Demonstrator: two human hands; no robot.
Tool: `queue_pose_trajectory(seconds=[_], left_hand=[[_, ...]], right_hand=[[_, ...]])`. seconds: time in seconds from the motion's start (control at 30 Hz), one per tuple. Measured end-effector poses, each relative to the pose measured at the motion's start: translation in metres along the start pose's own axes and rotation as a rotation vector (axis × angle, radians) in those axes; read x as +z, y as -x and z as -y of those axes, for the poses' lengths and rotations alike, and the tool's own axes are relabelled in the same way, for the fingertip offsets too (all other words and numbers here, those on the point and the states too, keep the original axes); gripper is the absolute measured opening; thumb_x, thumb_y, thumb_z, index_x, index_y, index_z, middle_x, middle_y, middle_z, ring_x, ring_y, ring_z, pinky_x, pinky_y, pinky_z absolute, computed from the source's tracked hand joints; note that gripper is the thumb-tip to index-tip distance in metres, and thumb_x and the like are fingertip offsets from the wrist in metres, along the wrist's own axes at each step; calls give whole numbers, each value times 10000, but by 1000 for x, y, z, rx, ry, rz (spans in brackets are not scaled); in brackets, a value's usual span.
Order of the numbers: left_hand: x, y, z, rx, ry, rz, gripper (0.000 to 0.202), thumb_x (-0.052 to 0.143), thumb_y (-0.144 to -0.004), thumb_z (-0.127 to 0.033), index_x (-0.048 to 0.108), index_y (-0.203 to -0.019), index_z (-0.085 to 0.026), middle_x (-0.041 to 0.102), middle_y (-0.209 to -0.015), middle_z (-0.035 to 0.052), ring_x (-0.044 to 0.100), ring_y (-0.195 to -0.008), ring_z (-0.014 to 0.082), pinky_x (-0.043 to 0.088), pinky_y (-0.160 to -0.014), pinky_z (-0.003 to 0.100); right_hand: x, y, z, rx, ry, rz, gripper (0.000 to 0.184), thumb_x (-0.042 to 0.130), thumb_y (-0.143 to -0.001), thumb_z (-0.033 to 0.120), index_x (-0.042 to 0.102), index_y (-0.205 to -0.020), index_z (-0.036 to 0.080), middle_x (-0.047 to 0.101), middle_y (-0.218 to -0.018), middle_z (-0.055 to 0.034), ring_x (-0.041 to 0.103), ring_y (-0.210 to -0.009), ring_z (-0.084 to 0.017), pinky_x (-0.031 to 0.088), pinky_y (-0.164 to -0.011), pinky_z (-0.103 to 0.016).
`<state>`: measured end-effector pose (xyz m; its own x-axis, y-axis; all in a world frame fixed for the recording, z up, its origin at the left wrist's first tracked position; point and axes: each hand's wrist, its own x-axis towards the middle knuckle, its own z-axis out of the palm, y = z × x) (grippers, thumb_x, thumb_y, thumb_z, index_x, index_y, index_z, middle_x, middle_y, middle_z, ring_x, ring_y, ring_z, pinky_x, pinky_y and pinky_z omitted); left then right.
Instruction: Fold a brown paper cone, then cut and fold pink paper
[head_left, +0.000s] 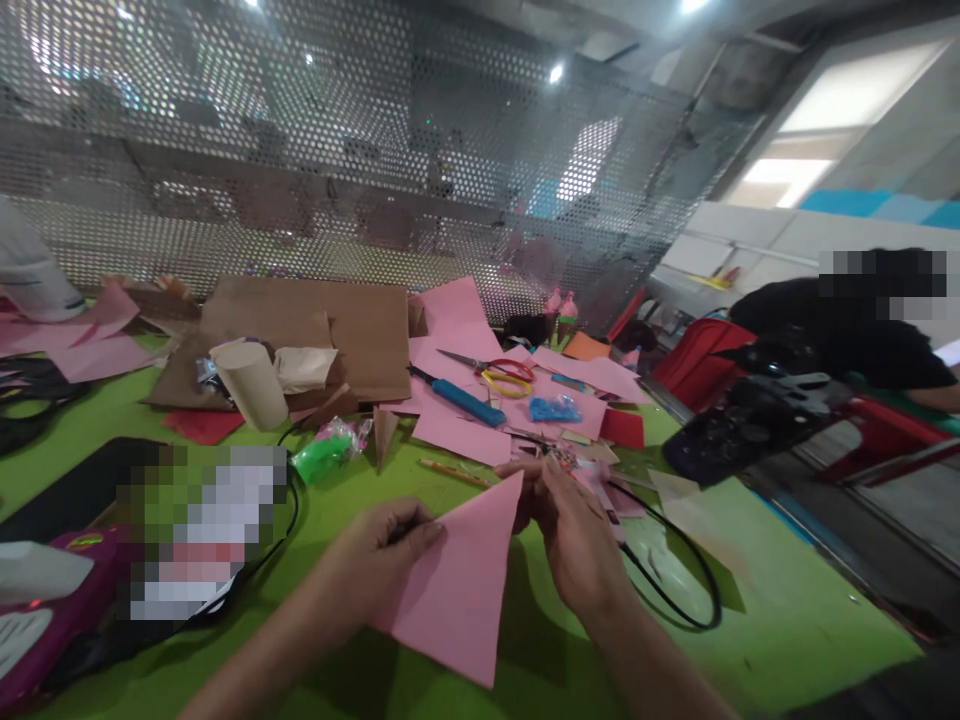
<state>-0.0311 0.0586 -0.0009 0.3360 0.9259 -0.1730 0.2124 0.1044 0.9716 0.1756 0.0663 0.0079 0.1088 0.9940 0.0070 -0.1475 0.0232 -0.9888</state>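
Observation:
A folded-looking piece of pink paper (454, 590) is in my left hand (382, 550), with the thumb on top and the other fingers underneath, out of sight. It tapers to a pointed corner at the top right. Beside that corner is my right hand (574, 535), its fingers stretched toward the paper and partly hidden behind its tip. Whether they touch the paper is unclear. Just beyond the hands lies a pencil (454, 472) on the green tabletop (330, 620). Farther back are a blue-handled cutter (465, 402) and scissors with red and yellow handles (510, 378).
A cardboard tube (255, 385), brown cardboard (300, 320), and a green plastic packet (326, 455) stand or lie behind my left hand. A black cable (709, 590) loops at the right. A magenta device (90, 590) sits at the left. Another person (832, 330) is at the right.

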Motion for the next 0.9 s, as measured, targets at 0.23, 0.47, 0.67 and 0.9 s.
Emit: queue_pose_trajectory(seconds=[0.23,0.47,0.67,0.9], left_hand=[[-2,-1,-2,-17,-17,-2,289,544,-827,-426,562,-672,-182,525,-644,-18,492,-633,161,321,-563,250],[0,3,-5,18,-67,46,278,505,-869,-416,583,-742,-181,548,-710,-11,512,-704,172,350,-604,251],[-1,0,0,80,-81,56,274,483,-896,-398,595,-778,-177,576,-751,-5,525,-737,172,366,-634,251],[-15,1,-1,91,-212,56,303,484,-905,-398,563,-714,-178,519,-676,-22,487,-673,148,319,-587,246]], right_hand=[[4,5,6,-27,17,141,211,729,-792,390,671,-763,190,567,-675,13,501,-611,-116,406,-572,-230],[5,5,5,-45,64,51,217,742,-781,360,644,-693,188,538,-648,30,456,-597,-101,363,-556,-217],[13,10,1,186,22,182,269,841,-652,388,719,-737,165,663,-691,-20,561,-623,-144,427,-583,-254],[6,3,1,103,-59,13,214,859,-640,335,719,-682,178,671,-629,4,560,-573,-111,429,-547,-217]])
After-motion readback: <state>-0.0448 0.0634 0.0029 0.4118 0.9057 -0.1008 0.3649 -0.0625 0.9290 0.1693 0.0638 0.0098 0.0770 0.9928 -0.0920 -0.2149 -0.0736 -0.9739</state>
